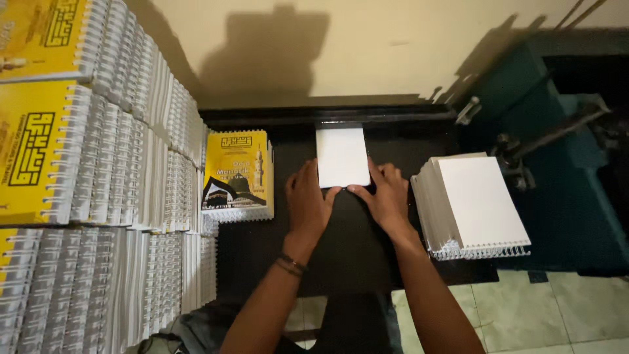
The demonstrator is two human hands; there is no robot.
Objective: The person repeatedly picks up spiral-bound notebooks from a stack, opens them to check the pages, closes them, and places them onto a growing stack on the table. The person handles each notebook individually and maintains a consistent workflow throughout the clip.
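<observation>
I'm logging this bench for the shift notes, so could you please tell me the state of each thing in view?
White booklet: lying flat on the black table, near edge pressed by both hands.
Left hand: fingertips on the booklet.
Right hand: fingertips on the booklet.
Yellow-covered booklet: closed, spiral-bound, tops a short pile.
White stack: spiral-bound, piled, plain side up.
Stacked booklets: piled high at left.

Bare dark tabletop (295, 141) lies open between the yellow-covered spiral booklet (237, 174) and the white spiral-bound stack (473, 204); the cream wall (367, 52) blocks behind.
</observation>
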